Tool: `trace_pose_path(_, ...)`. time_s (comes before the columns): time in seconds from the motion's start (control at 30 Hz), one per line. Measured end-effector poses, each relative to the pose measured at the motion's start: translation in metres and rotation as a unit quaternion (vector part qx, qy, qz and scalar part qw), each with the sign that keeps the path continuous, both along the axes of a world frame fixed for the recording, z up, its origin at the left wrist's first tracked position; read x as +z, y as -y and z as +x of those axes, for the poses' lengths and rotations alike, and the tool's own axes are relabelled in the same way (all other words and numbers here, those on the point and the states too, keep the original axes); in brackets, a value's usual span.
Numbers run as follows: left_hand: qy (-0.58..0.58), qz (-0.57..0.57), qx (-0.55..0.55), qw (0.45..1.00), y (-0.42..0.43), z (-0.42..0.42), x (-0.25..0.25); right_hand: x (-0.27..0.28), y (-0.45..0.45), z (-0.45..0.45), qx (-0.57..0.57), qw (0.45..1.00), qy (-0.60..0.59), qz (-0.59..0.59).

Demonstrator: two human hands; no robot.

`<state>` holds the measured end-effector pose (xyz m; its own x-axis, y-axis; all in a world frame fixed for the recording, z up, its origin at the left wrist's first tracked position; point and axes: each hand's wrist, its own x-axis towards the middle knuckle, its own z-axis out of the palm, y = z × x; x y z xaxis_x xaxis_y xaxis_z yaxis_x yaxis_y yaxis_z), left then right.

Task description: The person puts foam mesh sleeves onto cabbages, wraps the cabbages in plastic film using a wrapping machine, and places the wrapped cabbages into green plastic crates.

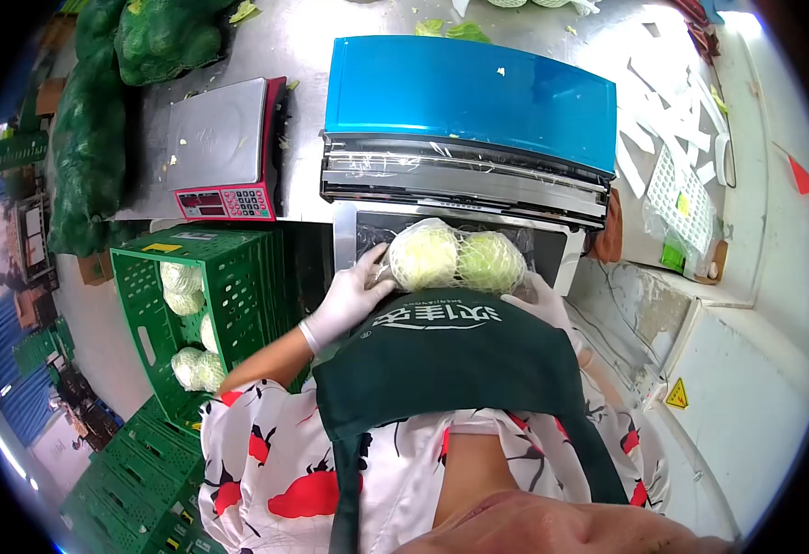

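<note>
Two pale green cabbages in white foam nets, a left cabbage [425,256] and a right cabbage [491,261], sit side by side at the front of a blue-lidded film wrapping machine [469,97]. Clear film shows around them. My left hand [354,294], in a white glove, grips the wrapped pair at its left end, fingers curled toward the underside. At the opposite end my right hand [543,303], also gloved, closes on the pair, its fingertips partly hidden. Both cabbages lie just beyond my dark green apron [451,360].
A red scale [220,148] with a steel plate stands left of the machine. Below it, a green crate [160,342] holds several netted cabbages. Green mesh sacks [90,138] lie at the far left. White foam strips and a white grid [677,198] cover the right of the bench.
</note>
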<state>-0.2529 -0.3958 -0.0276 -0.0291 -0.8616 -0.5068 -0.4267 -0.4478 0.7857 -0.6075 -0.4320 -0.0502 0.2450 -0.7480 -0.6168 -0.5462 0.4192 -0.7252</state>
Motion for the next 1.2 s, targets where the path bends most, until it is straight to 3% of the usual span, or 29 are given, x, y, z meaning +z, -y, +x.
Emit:
trace_pose_path(0.03, 0.166, -0.173, -0.129, 0.962, -0.008, 0.008, -0.011, 0.012, -0.005, 0.007, -0.012, 0.987, -0.114, -0.108)
trace_pose_path(0.07, 0.155, -0.248, -0.111, 0.95, -0.012, 0.011, -0.023, -0.008, -0.014, -0.003, 0.019, 0.96, -0.101, -0.261)
trace_pose_path(0.1, 0.142, -0.321, -0.091, 0.932, -0.011, 0.014, -0.03, -0.014, -0.014, -0.01, -0.049, 0.978, -0.068, -0.19)
trace_pose_path(0.13, 0.056, -0.212, 0.028, 0.975, -0.002, 0.01, -0.018, -0.019, -0.01, -0.014, -0.115, 0.986, -0.034, -0.117)
trace_pose_path(0.17, -0.034, -0.092, 0.146, 0.984, 0.006, 0.005, -0.003, -0.021, -0.008, -0.018, -0.18, 0.983, -0.002, -0.04)
trace_pose_path(0.2, -0.094, -0.06, 0.215, 0.97, 0.017, 0.005, 0.007, -0.018, 0.001, -0.02, -0.262, 0.964, 0.018, 0.038)
trace_pose_path(0.23, -0.129, -0.032, 0.227, 0.965, 0.024, 0.01, 0.007, -0.023, 0.0, -0.029, -0.132, 0.986, -0.04, -0.091)
trace_pose_path(0.27, -0.177, 0.022, 0.218, 0.96, 0.015, 0.019, -0.007, -0.032, -0.004, -0.041, 0.004, 0.972, -0.093, -0.216)
trace_pose_path(0.33, -0.208, 0.13, 0.19, 0.951, -0.016, 0.022, -0.051, -0.053, -0.016, -0.051, 0.254, 0.926, -0.26, -0.101)
trace_pose_path(0.37, -0.222, 0.157, 0.122, 0.955, -0.042, 0.022, -0.087, -0.067, -0.029, -0.049, 0.311, 0.905, -0.287, -0.034)
trace_pose_path(0.43, -0.103, 0.29, 0.023, 0.951, -0.032, -0.013, -0.069, -0.096, -0.056, -0.035, 0.204, 0.947, -0.248, 0.025)
trace_pose_path(0.47, -0.158, 0.089, -0.028, 0.983, -0.06, -0.024, -0.131, -0.106, -0.062, -0.028, 0.153, 0.964, -0.213, 0.034)
trace_pose_path(0.5, -0.196, 0.075, -0.054, 0.976, -0.061, -0.025, -0.154, -0.113, -0.066, -0.022, 0.082, 0.983, -0.16, 0.047)
trace_pose_path(0.53, -0.303, 0.049, 0.054, 0.95, -0.06, -0.034, -0.138, -0.114, -0.062, -0.017, 0.032, 0.991, -0.108, 0.067)
trace_pose_path(0.57, -0.363, 0.173, 0.127, 0.907, -0.056, -0.031, -0.126, -0.11, -0.059, -0.016, -0.038, 0.994, -0.034, 0.098)
trace_pose_path(0.63, -0.27, -0.023, 0.061, 0.961, -0.044, -0.03, -0.116, -0.082, -0.036, -0.009, -0.148, 0.969, 0.1, 0.171)
trace_pose_path(0.7, -0.305, -0.021, 0.085, 0.948, -0.009, -0.025, -0.056, -0.048, -0.009, -0.002, -0.202, 0.933, 0.211, 0.213)
trace_pose_path(0.73, -0.333, -0.116, 0.089, 0.932, 0.007, -0.026, -0.037, -0.03, 0.003, 0.004, -0.212, 0.915, 0.257, 0.228)
trace_pose_path(0.77, -0.428, -0.174, 0.128, 0.878, 0.023, -0.033, -0.019, -0.015, 0.014, 0.009, -0.211, 0.901, 0.295, 0.238)
trace_pose_path(0.8, -0.361, -0.306, 0.099, 0.875, 0.033, -0.039, -0.011, -0.001, 0.023, 0.016, -0.204, 0.888, 0.327, 0.251)
trace_pose_path(0.83, -0.562, -0.116, 0.141, 0.807, 0.039, -0.043, -0.009, 0.012, 0.03, 0.023, -0.193, 0.875, 0.358, 0.261)
trace_pose_path(0.87, -0.533, -0.192, 0.172, 0.805, 0.044, -0.053, -0.01, 0.023, 0.037, 0.031, -0.18, 0.865, 0.382, 0.271)
trace_pose_path(0.9, -0.549, -0.141, 0.144, 0.811, 0.038, -0.043, 0.004, 0.032, 0.044, 0.04, -0.16, 0.858, 0.4, 0.281)
trace_pose_path(0.97, -0.671, -0.189, 0.142, 0.703, 0.006, -0.037, 0.039, 0.044, 0.051, 0.06, -0.121, 0.846, 0.417, 0.308)
trace_pose_path(1.03, -0.636, -0.182, 0.154, 0.734, -0.032, -0.015, 0.052, 0.044, 0.052, 0.088, -0.067, 0.845, 0.411, 0.335)
trace_pose_path(1.07, -0.641, -0.147, 0.236, 0.716, -0.043, -0.02, 0.028, 0.039, 0.049, 0.1, -0.04, 0.844, 0.404, 0.35)
trace_pose_path(1.17, -0.703, -0.07, 0.448, 0.548, -0.07, -0.001, 0.001, 0.013, 0.04, 0.143, 0.09, 0.881, 0.346, 0.31)
trace_pose_path(1.2, -0.701, -0.12, 0.467, 0.525, -0.08, 0.01, 0.015, 0.014, 0.04, 0.161, 0.138, 0.877, 0.335, 0.316)
